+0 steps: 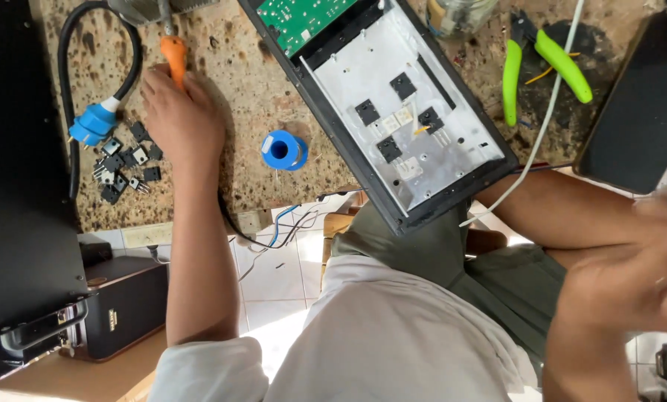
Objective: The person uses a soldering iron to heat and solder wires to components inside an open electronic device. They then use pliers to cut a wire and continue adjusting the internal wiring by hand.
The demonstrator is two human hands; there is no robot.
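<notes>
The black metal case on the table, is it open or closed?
Open. The black metal case has no cover, so its bare grey floor, black components and a green circuit board show inside.

The orange-handled screwdriver [172, 56] lies on the speckled worktop [236, 89] with its handle toward the person, its metal shaft running up and away to a grey metal part at the top edge of view. The left hand [175, 112] rests over the lower end of the handle, fingers curled around it. Just left of the screwdriver, past the hand, a scatter of small black transistors [125, 167] with metal legs lies loose on the worktop, some face up, some turned over, touching one another in places.
</notes>
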